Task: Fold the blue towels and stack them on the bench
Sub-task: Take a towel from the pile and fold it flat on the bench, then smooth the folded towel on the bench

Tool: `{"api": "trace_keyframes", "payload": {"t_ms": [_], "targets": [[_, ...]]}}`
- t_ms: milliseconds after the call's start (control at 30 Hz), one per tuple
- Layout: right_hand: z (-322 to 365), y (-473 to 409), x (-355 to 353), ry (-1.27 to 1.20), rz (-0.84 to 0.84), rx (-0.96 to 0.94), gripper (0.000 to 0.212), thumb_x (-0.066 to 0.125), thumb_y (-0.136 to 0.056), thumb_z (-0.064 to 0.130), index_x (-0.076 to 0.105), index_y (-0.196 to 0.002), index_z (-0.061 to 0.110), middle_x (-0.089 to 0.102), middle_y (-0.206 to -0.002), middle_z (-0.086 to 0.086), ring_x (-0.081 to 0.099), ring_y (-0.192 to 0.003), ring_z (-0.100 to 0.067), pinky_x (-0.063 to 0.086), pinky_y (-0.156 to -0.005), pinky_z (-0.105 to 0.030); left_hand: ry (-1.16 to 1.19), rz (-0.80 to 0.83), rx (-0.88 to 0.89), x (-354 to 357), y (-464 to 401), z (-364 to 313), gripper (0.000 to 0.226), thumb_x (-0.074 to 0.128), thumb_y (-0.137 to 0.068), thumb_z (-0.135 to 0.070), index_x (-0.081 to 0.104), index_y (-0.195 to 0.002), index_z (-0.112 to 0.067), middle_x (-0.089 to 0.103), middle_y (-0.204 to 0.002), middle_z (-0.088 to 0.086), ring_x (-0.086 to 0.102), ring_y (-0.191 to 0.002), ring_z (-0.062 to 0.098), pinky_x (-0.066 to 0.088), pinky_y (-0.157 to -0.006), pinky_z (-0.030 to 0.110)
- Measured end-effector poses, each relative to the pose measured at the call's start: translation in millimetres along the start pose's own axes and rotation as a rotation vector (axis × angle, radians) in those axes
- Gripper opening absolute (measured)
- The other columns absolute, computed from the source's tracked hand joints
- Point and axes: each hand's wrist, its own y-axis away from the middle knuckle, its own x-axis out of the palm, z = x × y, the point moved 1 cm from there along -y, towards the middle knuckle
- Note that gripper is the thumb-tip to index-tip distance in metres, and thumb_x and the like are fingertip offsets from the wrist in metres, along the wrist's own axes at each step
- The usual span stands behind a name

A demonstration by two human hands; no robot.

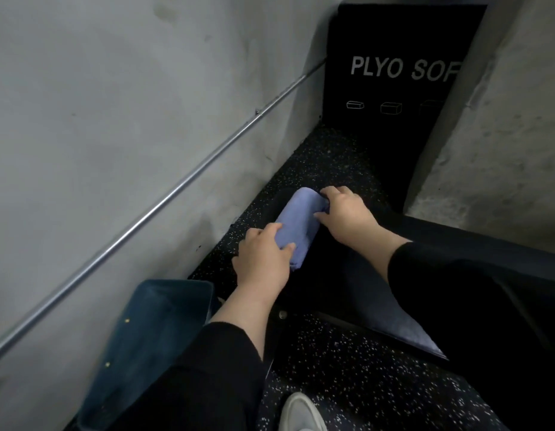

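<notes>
**Ana:** White shoe [302,413] at six o'clock, dark sleeves above it, and a blue bag [151,331] at about eight o'clock by the wall. Where's the towel?

**Ben:** Just past centre, toward one o'clock. One folded blue towel [299,220] lies on the dark bench [341,293], both hands on it. I see no other towels.

**Ana:** Which step, do you reckon?

**Ben:** Looks like setting down or squaring a finished fold. Next it likely needs pressing flat and letting go, so a second towel can land on top.

**Ana:** And the hands?

**Ben:** Left hand [262,259] reaches from seven o'clock, fingers curled over the towel's near end, thumb on its edge. Right hand [347,213] comes from four o'clock, palm down, fingers bent around the far end, thumb against the side.
</notes>
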Motion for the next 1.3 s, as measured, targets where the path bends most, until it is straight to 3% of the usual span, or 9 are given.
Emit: {"api": "trace_keyframes", "payload": {"t_ms": [133, 300, 367, 667, 800, 967, 1100, 1200, 1300], "targets": [[4, 13, 11, 0.032, -0.266, -0.301, 0.044, 0.047, -0.098, 0.017, 0.051, -0.142, 0.021, 0.041, -0.153, 0.001, 0.036, -0.140, -0.022, 0.034, -0.109, -0.047, -0.069, -0.047, 0.085, 2, -1, -6, 0.053, 0.054, -0.101, -0.039, 0.040, -0.152, -0.036, 0.040, -0.151, -0.001, 0.038, -0.137, 0.026, 0.036, -0.106, 0.047], [2, 11, 23, 0.299, 0.267, -0.431, 0.067, 0.036, -0.100, 0.005, 0.018, -0.160, 0.026, 0.004, -0.168, 0.008, -0.003, -0.155, -0.011, 0.001, -0.125, -0.049, -0.234, 0.140, 0.129, 6, -6, 4, 0.049, 0.031, -0.110, -0.033, 0.025, -0.158, -0.035, 0.009, -0.169, 0.002, 0.013, -0.153, 0.024, 0.024, -0.117, 0.053], [4, 6, 22, 0.249, 0.313, -0.418, 0.069, 0.033, -0.100, 0.001, 0.012, -0.161, 0.027, 0.001, -0.168, 0.009, -0.007, -0.154, -0.009, -0.001, -0.125, -0.045, -0.231, 0.200, 0.085, 9, -7, 7, 0.050, 0.026, -0.110, -0.035, 0.020, -0.159, -0.035, 0.007, -0.170, 0.002, 0.011, -0.154, 0.024, 0.023, -0.117, 0.055], [-32, 51, -39, -0.095, -0.011, -0.377, 0.049, 0.038, -0.105, 0.010, 0.039, -0.153, 0.021, 0.026, -0.164, 0.007, 0.016, -0.152, -0.008, 0.014, -0.126, -0.040, -0.070, -0.054, 0.153, -4, -4, -22, 0.045, 0.041, -0.104, -0.025, 0.045, -0.149, -0.022, 0.034, -0.161, 0.008, 0.031, -0.147, 0.027, 0.031, -0.116, 0.051], [-90, 110, -85, -0.094, -0.095, -0.262, 0.039, 0.051, -0.103, 0.028, 0.054, -0.142, 0.024, 0.037, -0.158, 0.013, 0.036, -0.141, -0.003, 0.030, -0.119, -0.029, 0.051, -0.104, 0.274, -11, 19, -74, 0.037, 0.045, -0.105, -0.024, 0.057, -0.138, -0.014, 0.059, -0.139, 0.007, 0.054, -0.124, 0.028, 0.040, -0.099, 0.031], [-182, 194, -140, 0.133, -0.125, -0.206, 0.025, 0.052, -0.102, 0.026, 0.071, -0.112, 0.013, 0.070, -0.123, -0.004, 0.066, -0.115, -0.025, 0.053, -0.096, -0.041, 0.208, 0.038, 0.469, 10, 83, -171, 0.037, 0.049, -0.104, -0.033, 0.058, -0.138, -0.023, 0.066, -0.124, -0.004, 0.061, -0.112, 0.018, 0.050, -0.093, 0.034], [-258, 259, -174, 0.312, -0.059, -0.071, 0.033, 0.041, -0.095, 0.035, 0.067, -0.097, 0.015, 0.068, -0.108, -0.001, 0.068, -0.095, -0.029, 0.056, -0.074, -0.044, 0.518, 0.288, 0.468, 37, 154, -241, 0.019, 0.050, -0.104, -0.030, 0.068, -0.111, -0.030, 0.064, -0.101, -0.021, 0.060, -0.094, 0.000, 0.045, -0.075, 0.016], [-296, 292, -197, 0.358, -0.033, 0.109, 0.021, 0.053, -0.095, 0.032, 0.066, -0.101, 0.016, 0.062, -0.112, 0.001, 0.064, -0.099, -0.027, 0.047, -0.073, -0.035, 0.627, 0.435, 0.403, 66, 193, -266, 0.018, 0.051, -0.102, -0.029, 0.067, -0.095, -0.033, 0.070, -0.097, -0.014, 0.066, -0.094, 0.006, 0.051, -0.078, 0.023], [-323, 312, -205, 0.433, -0.014, 0.248, 0.031, 0.063, -0.095, 0.036, 0.063, -0.120, 0.018, 0.061, -0.122, -0.001, 0.060, -0.108, -0.025, 0.044, -0.074, -0.033, 0.378, 0.477, 0.519, 94, 215, -276, 0.020, 0.052, -0.102, -0.033, 0.070, -0.105, -0.027, 0.069, -0.098, -0.013, 0.064, -0.094, 0.009, 0.052, -0.083, 0.029]]}}
